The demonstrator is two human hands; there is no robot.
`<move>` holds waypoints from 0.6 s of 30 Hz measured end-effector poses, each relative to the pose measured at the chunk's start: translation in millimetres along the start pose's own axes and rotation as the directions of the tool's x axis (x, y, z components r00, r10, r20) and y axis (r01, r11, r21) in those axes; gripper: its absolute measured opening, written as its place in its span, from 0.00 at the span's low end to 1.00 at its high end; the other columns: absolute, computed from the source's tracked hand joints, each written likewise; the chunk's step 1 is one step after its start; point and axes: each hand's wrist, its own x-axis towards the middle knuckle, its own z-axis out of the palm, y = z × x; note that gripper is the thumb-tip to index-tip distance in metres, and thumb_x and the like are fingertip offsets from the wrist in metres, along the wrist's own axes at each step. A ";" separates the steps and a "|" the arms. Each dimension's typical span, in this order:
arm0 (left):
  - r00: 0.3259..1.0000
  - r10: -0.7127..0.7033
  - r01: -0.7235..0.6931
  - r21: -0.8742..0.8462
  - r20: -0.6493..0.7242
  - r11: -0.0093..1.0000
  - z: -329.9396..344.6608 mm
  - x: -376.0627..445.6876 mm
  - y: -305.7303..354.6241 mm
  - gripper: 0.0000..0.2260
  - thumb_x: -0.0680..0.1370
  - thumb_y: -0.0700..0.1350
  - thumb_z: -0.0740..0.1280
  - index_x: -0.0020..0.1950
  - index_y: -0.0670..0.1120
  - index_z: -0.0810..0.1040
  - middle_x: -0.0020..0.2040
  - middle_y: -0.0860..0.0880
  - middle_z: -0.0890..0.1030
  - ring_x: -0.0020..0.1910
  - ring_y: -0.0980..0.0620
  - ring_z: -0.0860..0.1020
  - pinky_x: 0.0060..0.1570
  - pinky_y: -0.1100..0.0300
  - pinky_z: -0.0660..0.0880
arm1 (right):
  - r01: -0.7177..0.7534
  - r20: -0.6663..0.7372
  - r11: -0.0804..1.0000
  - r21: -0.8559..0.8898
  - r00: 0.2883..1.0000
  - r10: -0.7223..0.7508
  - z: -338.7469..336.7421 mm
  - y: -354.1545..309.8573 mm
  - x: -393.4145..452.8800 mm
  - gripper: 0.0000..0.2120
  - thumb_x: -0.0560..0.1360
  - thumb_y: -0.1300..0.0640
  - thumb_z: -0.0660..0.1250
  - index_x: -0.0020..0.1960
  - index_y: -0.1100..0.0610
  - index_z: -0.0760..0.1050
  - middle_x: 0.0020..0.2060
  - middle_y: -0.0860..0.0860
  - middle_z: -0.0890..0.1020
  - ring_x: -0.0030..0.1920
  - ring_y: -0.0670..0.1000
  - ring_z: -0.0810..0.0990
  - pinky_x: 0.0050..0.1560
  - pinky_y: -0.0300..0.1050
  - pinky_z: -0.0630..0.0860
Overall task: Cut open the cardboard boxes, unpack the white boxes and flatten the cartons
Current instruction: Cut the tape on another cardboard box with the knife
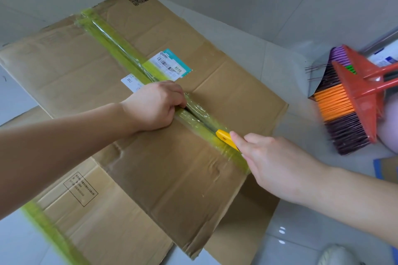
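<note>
Grey tiled floor [280, 6] carries a flattened carton [172, 168]; its green taped seam [112, 38] runs far-left to near-right. Left hand [153, 105] grips the seam; right hand [277, 163] pinches a yellow knife [225, 136], pointing far-left.

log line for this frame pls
stage: slitting tape seam | left hand: fingers in the opened seam | right hand: holds yellow cutter on green tape | carton: flat on floor

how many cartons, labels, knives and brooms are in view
cartons: 2, top, lower
labels: 2, teal-edged, white
knives: 1, yellow in the right hand
brooms: 1
total: 6
</note>
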 end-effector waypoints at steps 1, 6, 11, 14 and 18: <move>1.000 0.002 -0.002 0.001 -0.002 1.000 -0.3 0.0 0.6 0.16 0.62 0.32 0.58 0.42 0.38 0.83 0.41 0.43 0.82 0.41 0.42 0.79 0.41 0.52 0.79 | 0.005 -0.005 1.000 -0.003 1.000 -0.005 0.8 1.1 -3.5 0.32 0.77 0.61 0.56 0.78 0.50 0.49 0.47 0.44 0.69 0.36 0.51 0.68 0.35 0.43 0.62; 1.000 -0.004 0.004 0.013 0.005 1.000 -0.5 -0.9 2.2 0.16 0.63 0.32 0.57 0.43 0.38 0.83 0.43 0.42 0.82 0.42 0.41 0.79 0.42 0.51 0.78 | 0.022 -0.010 1.000 0.006 1.000 -0.022 2.3 10.4 -17.4 0.31 0.79 0.60 0.55 0.78 0.50 0.48 0.52 0.45 0.71 0.43 0.53 0.75 0.36 0.43 0.64; 0.999 -0.015 0.014 0.015 0.028 1.000 -3.0 -0.7 3.8 0.16 0.64 0.33 0.56 0.43 0.37 0.82 0.43 0.42 0.81 0.42 0.41 0.79 0.42 0.50 0.78 | 0.031 0.023 0.999 -0.006 0.999 -0.031 8.6 21.2 -41.5 0.30 0.80 0.58 0.54 0.78 0.49 0.46 0.51 0.43 0.69 0.42 0.51 0.75 0.35 0.42 0.61; 0.998 0.038 -0.039 0.037 0.042 0.999 -3.8 2.9 11.7 0.19 0.66 0.38 0.52 0.42 0.37 0.82 0.42 0.41 0.81 0.41 0.41 0.79 0.41 0.52 0.78 | 0.028 0.003 1.000 0.010 1.000 -0.028 13.3 22.1 -45.7 0.29 0.80 0.57 0.53 0.78 0.49 0.46 0.51 0.43 0.69 0.42 0.51 0.74 0.35 0.42 0.61; 0.983 0.148 -0.149 -0.001 0.110 0.989 11.2 9.1 39.8 0.20 0.66 0.39 0.52 0.44 0.38 0.82 0.44 0.41 0.81 0.44 0.41 0.79 0.42 0.50 0.78 | 0.035 0.001 0.996 0.083 0.999 -0.036 10.3 21.3 -45.0 0.26 0.77 0.61 0.62 0.75 0.55 0.62 0.44 0.49 0.75 0.34 0.56 0.76 0.30 0.46 0.65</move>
